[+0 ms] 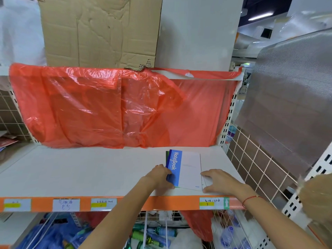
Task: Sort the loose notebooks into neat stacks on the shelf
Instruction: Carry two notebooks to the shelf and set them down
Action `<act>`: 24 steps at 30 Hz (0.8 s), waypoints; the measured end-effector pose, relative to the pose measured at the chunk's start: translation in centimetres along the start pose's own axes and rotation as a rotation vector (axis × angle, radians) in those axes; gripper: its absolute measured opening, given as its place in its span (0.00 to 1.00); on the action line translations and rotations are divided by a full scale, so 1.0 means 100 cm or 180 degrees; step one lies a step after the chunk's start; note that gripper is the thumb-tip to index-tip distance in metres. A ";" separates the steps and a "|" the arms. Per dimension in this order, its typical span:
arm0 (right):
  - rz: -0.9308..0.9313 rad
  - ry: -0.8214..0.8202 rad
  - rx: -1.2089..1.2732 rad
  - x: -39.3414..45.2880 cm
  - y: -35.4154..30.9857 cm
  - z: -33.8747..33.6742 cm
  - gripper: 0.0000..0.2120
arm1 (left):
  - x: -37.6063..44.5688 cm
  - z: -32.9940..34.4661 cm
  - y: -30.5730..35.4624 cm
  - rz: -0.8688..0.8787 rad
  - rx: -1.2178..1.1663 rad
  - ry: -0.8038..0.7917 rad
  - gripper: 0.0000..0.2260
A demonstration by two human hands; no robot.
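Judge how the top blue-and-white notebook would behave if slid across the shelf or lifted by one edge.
The notebook looks thin with a soft cover, so it would probably flex or droop if lifted by one edge. It lies flat on a smooth white shelf and on other covers, so it likely slides easily and skews the small stack. It seems light.

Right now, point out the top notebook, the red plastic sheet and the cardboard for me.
top notebook (188,169), head view, on its white cover.
red plastic sheet (86,108), head view, on its middle, left of the fold.
cardboard (100,31), head view, on its creased face.
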State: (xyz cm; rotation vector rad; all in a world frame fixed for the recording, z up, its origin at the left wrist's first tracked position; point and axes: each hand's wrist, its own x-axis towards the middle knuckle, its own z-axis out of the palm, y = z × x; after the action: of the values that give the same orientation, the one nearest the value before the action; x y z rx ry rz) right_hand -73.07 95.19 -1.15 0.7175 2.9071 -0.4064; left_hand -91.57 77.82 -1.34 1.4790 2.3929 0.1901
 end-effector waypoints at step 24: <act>-0.0103 -0.0009 -0.0002 0.000 -0.010 -0.003 0.21 | -0.015 -0.003 0.004 -0.0041 -0.0023 0.0115 0.13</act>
State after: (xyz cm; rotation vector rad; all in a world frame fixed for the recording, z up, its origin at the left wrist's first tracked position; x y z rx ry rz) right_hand -73.60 94.41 -0.65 0.6702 2.9194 -0.4096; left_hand -90.74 76.71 -0.63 1.4689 2.4268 0.2242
